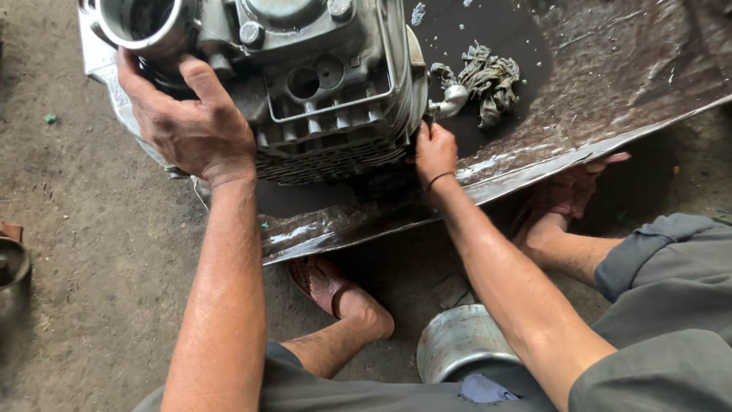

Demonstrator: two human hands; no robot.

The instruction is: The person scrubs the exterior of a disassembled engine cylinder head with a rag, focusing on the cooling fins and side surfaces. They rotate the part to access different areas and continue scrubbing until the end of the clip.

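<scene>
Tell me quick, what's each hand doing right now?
Left hand: closed on the engine block, gripping it below the round metal port.
Right hand: closed against the engine block's side; whether it holds anything cannot be told.

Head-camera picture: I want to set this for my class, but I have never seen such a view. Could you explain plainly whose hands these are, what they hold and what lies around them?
The camera sits on a person's head and looks down, so both bare arms are that person's own. They squat on a dirt floor in woven brown sandals.

The left hand grips a grey, greasy metal engine block with cooling fins, just under its shiny round metal opening. The right hand presses a small tool, mostly hidden, against the block's side.

The block rests on a dark, oily metal sheet. A dirty knotted rag lies on the sheet. A dull metal can stands between the person's legs.
</scene>
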